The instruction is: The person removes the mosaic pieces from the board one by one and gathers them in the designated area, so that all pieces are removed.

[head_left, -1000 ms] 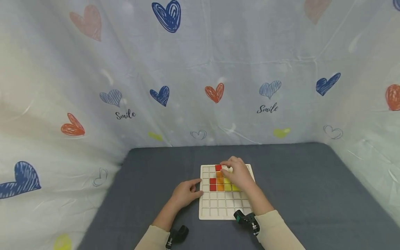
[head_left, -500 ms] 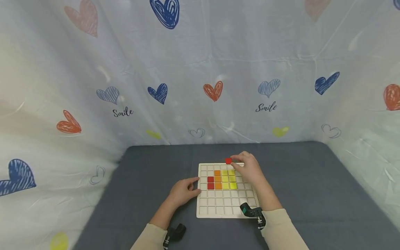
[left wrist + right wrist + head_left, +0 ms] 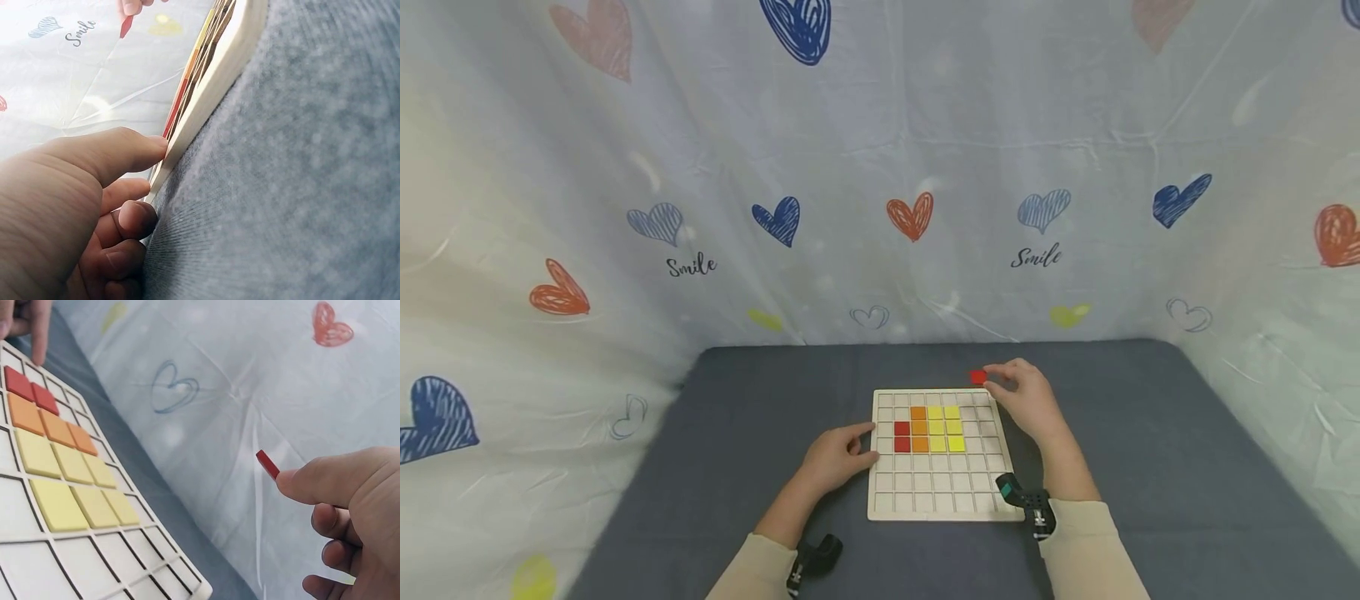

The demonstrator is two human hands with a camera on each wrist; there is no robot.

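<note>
A pale wooden grid board [image 3: 934,504] lies on the table in the head view. Set in its squares are two red tiles [image 3: 902,437], three orange tiles [image 3: 919,428] and several yellow tiles [image 3: 59,503]. My right hand [image 3: 1032,407] pinches a single red square tile [image 3: 977,377] between thumb and forefinger, raised near the board's far right corner. The right wrist view shows that tile edge-on, its near part hidden by the thumb. At the board's left edge rests my left hand [image 3: 833,460], thumb and forefinger tips touching the rim and the other fingers loosely bent, as the left wrist view shows.
Dark grey cloth [image 3: 760,392] covers the table around the board. Behind and at the sides hangs a pale curtain [image 3: 850,150] printed with hearts. Black wrist cameras [image 3: 1037,504] sit on both forearms, the right one overlapping the board's near right corner in the head view.
My right hand has lifted the red tile from the board's top row and carried it right, past the far edge. My left hand stays at the left rim; the head view has shifted slightly.
</note>
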